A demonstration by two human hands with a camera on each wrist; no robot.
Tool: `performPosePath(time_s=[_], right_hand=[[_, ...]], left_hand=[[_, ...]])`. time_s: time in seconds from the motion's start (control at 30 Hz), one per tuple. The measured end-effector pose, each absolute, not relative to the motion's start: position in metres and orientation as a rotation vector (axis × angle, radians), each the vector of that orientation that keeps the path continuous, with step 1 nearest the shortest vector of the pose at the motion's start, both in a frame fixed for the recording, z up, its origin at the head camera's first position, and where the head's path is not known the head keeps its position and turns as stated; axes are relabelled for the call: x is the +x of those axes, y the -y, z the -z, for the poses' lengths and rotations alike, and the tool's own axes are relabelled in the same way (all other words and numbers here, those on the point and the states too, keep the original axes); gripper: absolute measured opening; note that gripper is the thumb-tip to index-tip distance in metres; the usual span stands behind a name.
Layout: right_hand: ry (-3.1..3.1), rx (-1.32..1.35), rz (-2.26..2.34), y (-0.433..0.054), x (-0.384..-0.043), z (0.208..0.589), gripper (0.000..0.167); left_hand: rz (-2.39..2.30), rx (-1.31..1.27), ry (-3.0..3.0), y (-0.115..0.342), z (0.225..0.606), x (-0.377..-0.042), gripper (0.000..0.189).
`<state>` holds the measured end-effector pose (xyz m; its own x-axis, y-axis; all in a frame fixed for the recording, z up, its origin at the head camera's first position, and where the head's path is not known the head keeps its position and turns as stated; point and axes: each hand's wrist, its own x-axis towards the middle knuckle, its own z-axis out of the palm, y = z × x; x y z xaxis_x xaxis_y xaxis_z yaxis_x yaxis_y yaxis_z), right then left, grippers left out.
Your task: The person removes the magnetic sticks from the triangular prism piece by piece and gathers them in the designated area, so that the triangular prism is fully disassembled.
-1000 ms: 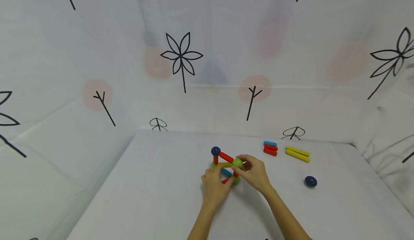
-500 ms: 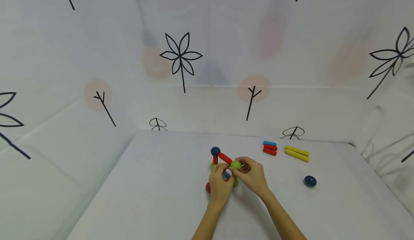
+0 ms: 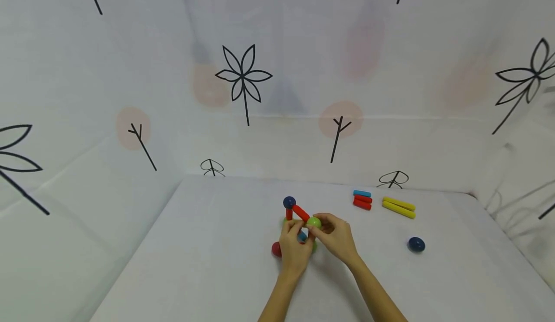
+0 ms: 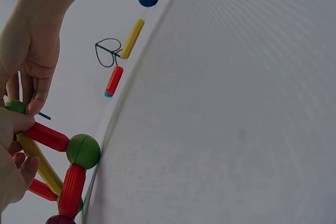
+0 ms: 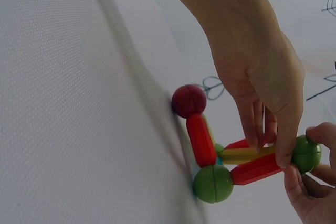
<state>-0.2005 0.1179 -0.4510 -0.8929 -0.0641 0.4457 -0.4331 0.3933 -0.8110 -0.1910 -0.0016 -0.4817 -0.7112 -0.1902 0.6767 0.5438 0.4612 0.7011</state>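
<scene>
While right hand [image 3: 338, 237] pinches green ball [image 3: 314, 223], left [image 3: 295, 250] seemingly grips rod [image 5: 256, 170].

- Frame [image 4: 44, 169] of rods and balls, standing on the table [image 3: 208, 264].
- Green ball [image 3: 314, 223] at the top corner, pinched by the right hand [image 3: 338, 236].
- Red rod [image 5: 257, 170], upright beneath it; the left hand [image 3: 296, 248] pinches around this and the yellow rod [image 5: 239, 155], which slants down from the same ball.
- Lower green ball [image 5: 213, 183] at its foot, joined by a low red rod [image 5: 200, 139] to a dark red ball [image 5: 189, 101].
- Navy ball [image 3: 289, 203] on the far side, atop a short upright red rod [image 3: 289, 214]; a sloping red rod [image 3: 301, 212] runs toward the top green ball.
- Blue rod [image 3: 302, 235], partly hidden, low down.
</scene>
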Motion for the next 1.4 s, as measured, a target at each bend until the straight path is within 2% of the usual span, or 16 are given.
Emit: performPosePath(time_s=[0.1, 0.33, 0.57, 0.7, 0.87, 1.17, 1.4], right_hand=[[2.338, 0.409, -1.572, -0.118, -0.2, 0.451, 0.027], [2.482, 0.479, -1.537, -0.114, -0.184, 0.417, 0.027], [2.54, 0.7, -1.539, -0.134, -0.2, 0.434, 0.032], [2.536, 0.829, -1.571, -0.141, -0.206, 0.44, 0.033], [2.495, 0.915, -1.572, -0.143, -0.207, 0.439, 0.034], [2.503, 0.853, -1.539, -0.145, -0.208, 0.436, 0.035], [2.587, 0.82, -1.214, -0.142, -0.207, 0.43, 0.037]], left_hand=[[1.324, -0.283, 1.995, 0.003, 0.482, -0.191, 0.022], [1.136, -0.33, 2.166, 0.019, 0.468, -0.191, 0.041], [0.765, -0.596, 2.393, 0.041, 0.441, -0.204, 0.022], [0.719, -0.682, 2.566, 0.047, 0.429, -0.211, 0.024], [0.814, -0.733, 2.643, 0.052, 0.421, -0.215, 0.023], [1.276, -0.775, 2.594, 0.056, 0.431, -0.224, 0.02], [1.31, -0.815, 2.596, 0.054, 0.433, -0.229, 0.018]])
